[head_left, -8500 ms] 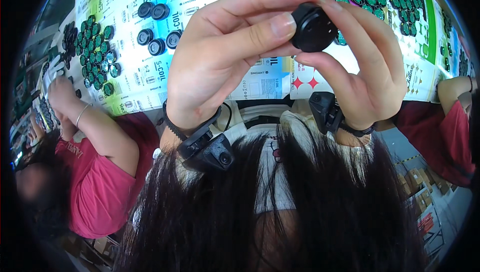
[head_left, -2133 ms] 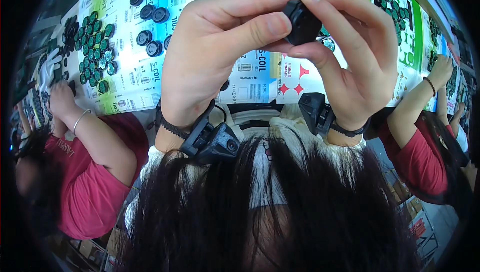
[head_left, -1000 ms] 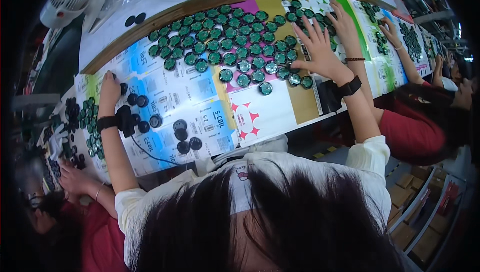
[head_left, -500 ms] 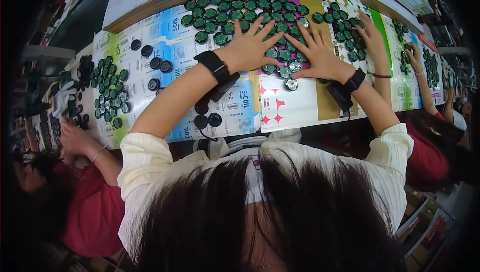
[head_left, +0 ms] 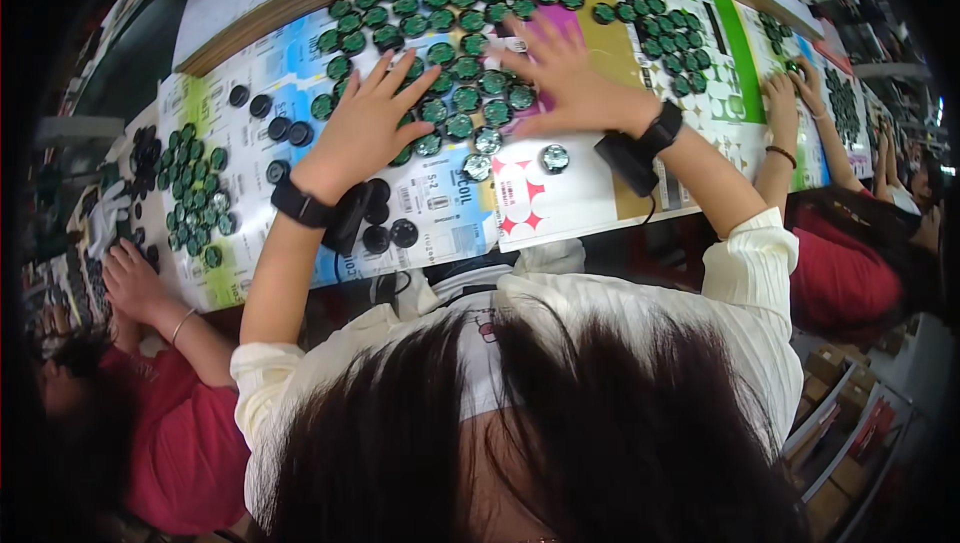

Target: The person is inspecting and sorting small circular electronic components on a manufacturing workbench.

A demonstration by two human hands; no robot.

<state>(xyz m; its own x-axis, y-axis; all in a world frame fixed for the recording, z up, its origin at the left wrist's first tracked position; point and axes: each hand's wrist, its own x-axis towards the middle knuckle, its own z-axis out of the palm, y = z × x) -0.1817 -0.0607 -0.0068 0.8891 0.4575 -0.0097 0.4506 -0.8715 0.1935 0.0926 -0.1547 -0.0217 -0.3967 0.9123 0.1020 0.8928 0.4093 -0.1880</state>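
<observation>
Many small round black parts with green tops (head_left: 466, 98) cover the bench in a loose cluster before me. My left hand (head_left: 368, 123) lies on the cluster's left side, fingers spread, its tips touching or just over the discs. At the right side my right hand (head_left: 565, 78) is open too, its fingers slightly blurred over the discs. Neither hand grips anything. A few discs near my right thumb have silvery tops, among them one silvery disc (head_left: 554, 157) lying apart by my right wrist.
Plain black round caps (head_left: 300, 133) lie left of my left hand. Another group of green discs (head_left: 195, 193) sits farther left, and one more (head_left: 665, 38) to the right. A wooden-edged board (head_left: 350, 3) borders the far side. Co-workers' hands (head_left: 782, 108) are at the right and left.
Both hands have moved left with much of the cluster. My left hand has gone to the cluster's left side, and the hands are farther apart. One silvery disc now lies separate.
</observation>
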